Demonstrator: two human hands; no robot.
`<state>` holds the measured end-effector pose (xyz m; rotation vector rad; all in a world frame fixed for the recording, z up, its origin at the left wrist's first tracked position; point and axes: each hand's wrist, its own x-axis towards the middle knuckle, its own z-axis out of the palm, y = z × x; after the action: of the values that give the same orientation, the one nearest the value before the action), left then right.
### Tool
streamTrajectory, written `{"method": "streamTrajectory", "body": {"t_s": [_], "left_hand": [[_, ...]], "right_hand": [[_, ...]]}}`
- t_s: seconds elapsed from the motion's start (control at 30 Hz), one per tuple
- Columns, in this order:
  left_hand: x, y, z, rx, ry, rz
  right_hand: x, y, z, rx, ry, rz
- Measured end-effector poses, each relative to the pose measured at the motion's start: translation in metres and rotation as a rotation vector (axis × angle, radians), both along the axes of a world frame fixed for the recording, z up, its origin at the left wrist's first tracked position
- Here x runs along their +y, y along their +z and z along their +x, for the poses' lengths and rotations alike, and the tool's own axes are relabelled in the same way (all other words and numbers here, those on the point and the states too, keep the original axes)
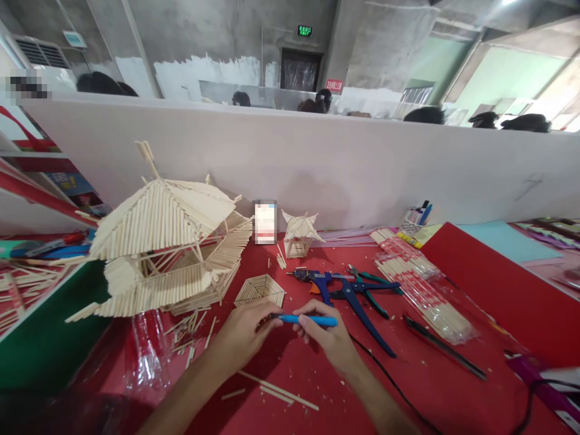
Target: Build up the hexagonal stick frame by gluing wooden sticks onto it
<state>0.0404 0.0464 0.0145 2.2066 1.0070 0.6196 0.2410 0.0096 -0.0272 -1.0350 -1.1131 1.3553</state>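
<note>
- The left hand (pixel 242 335) and right hand (pixel 328 338) meet low at centre over the red table (pixel 408 374), both closed on a blue pen (pixel 308 319) held level between them.
- A hexagonal stick base (pixel 260 290) lies just at 12 o'clock from the left hand.
- A big stick pagoda (pixel 163 241) stands at 10 o'clock, a small one (pixel 299 235) at 12.
- A glue gun (pixel 317 279) and pliers (pixel 369 287) lie at 1 o'clock of the right hand, bagged sticks (pixel 421 284) at 2.
- Loose sticks (pixel 276 389) lie at 6 o'clock.

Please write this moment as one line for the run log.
left hand: grips blue pen | right hand: grips same pen | nearby: hexagonal stick base, glue gun
</note>
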Motion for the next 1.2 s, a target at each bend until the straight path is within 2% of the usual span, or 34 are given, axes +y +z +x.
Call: {"method": "streamTrajectory", "body": {"t_s": [0.13,0.23,0.33,0.4,0.47,0.57,0.63,0.7,0.8,1.03,1.1,1.2], "left_hand": [[-0.006,-0.001,0.004,-0.047,0.079,-0.098],[-0.007,-0.004,0.005,-0.079,0.062,-0.212],[-0.001,-0.009,0.000,-0.107,0.001,-0.306],[0.004,-0.013,-0.005,-0.050,0.061,-0.220],[0.009,-0.015,-0.012,0.060,0.136,-0.100],[0.012,-0.017,-0.020,0.189,0.138,0.012],[0.012,-0.019,-0.022,0.227,0.107,0.043],[0.012,-0.021,-0.023,0.237,0.085,0.065],[0.012,-0.023,-0.022,0.224,0.066,0.079],[0.014,-0.026,-0.025,0.199,0.054,0.049],[0.013,-0.026,-0.024,0.210,0.060,0.045],[0.010,-0.020,-0.019,0.232,0.070,0.034]], "right_hand": [[-0.006,-0.005,0.000,-0.034,-0.007,0.021],[-0.010,-0.001,0.001,-0.081,0.043,0.055],[-0.010,0.014,0.006,-0.334,0.091,0.216],[-0.010,0.024,0.011,-0.610,0.091,0.377],[-0.011,0.029,0.018,-0.892,0.086,0.467],[-0.016,0.030,0.027,-1.228,0.182,0.467],[-0.019,0.028,0.028,-1.350,0.257,0.453],[-0.017,0.027,0.024,-1.385,0.268,0.441],[-0.005,0.021,0.010,-1.368,0.211,0.430],[0.022,-0.003,-0.011,-1.507,0.195,0.461],[0.023,-0.004,-0.012,-1.551,0.197,0.482],[0.021,0.004,-0.009,-1.578,0.189,0.548]]}}
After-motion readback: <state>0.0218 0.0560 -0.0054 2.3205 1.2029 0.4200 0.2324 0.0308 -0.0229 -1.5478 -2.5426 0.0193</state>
